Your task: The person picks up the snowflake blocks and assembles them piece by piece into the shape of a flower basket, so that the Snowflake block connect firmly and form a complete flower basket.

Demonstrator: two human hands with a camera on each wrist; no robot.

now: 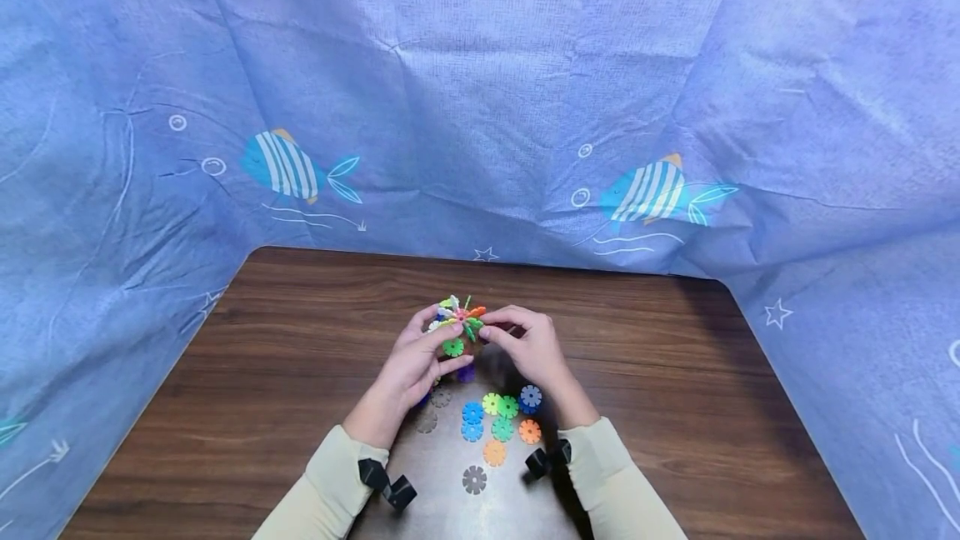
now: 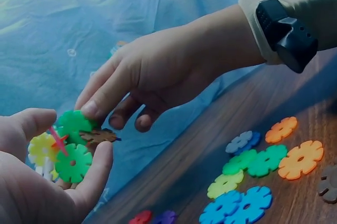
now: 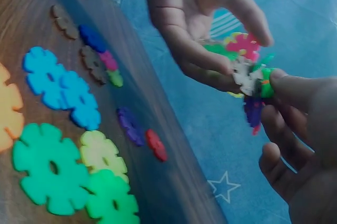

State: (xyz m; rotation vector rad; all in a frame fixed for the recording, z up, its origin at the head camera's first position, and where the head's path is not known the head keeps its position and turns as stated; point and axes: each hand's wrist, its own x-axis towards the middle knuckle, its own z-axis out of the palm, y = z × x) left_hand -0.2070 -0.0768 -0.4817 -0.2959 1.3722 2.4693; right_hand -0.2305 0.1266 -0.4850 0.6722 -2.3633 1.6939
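Observation:
Above the table, my left hand (image 1: 405, 365) grips a cluster of interlocked notched plastic discs (image 2: 73, 163), shaped like snowflakes or flowers. Its pieces are green, yellow, white, pink, orange, purple and brown. From the right side, my right hand (image 1: 534, 347) pinches a green disc (image 3: 267, 83) at the edge of the cluster between thumb and index finger. Its other fingers curl loosely below, as the right wrist view shows. Fingers hide part of the cluster, so how the pinched disc is joined cannot be made out.
Loose discs lie on the dark wooden table (image 1: 300, 390) below the hands: blue (image 1: 472, 412), green (image 1: 502, 428), orange (image 1: 494, 452) and grey-brown (image 1: 474, 480), some overlapping. Purple (image 3: 129, 125) and red (image 3: 156, 145) discs lie near the table's edge. A blue fish-print cloth (image 1: 480, 107) hangs behind.

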